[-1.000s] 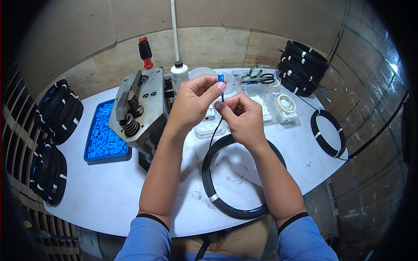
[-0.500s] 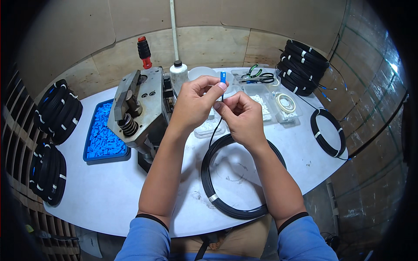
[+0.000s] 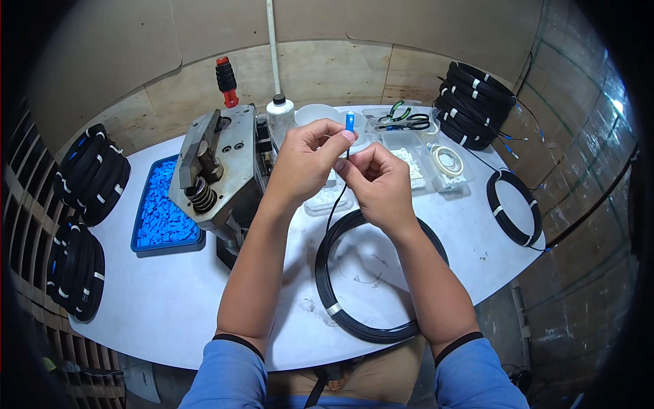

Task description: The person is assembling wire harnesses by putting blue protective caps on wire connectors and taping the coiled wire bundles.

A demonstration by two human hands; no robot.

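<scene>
My left hand (image 3: 306, 163) pinches a small blue cable connector (image 3: 350, 123) between thumb and fingertips, and the connector stands upright with a pale tip on top. Just below it, the thumb and curled fingers of my right hand (image 3: 381, 184) close on the black cable (image 3: 337, 200) that runs down from the connector. The cable leads to a black cable coil (image 3: 325, 290), bound with white tape, which lies on the table under my forearms. My fingers partly hide the join between connector and cable.
A metal press (image 3: 225, 167) stands left of my arms, beside a blue tray (image 3: 170, 251) of small blue parts. Behind my hands are a white bottle (image 3: 280, 117), clear boxes of white pieces (image 3: 412, 167), scissors (image 3: 412, 123) and a tape roll (image 3: 446, 161). Cable coils (image 3: 477, 102) flank both sides.
The blue connector has turned or tilted slightly between my fingertips, so its pale tip shows more clearly. Both hands keep the same place.
</scene>
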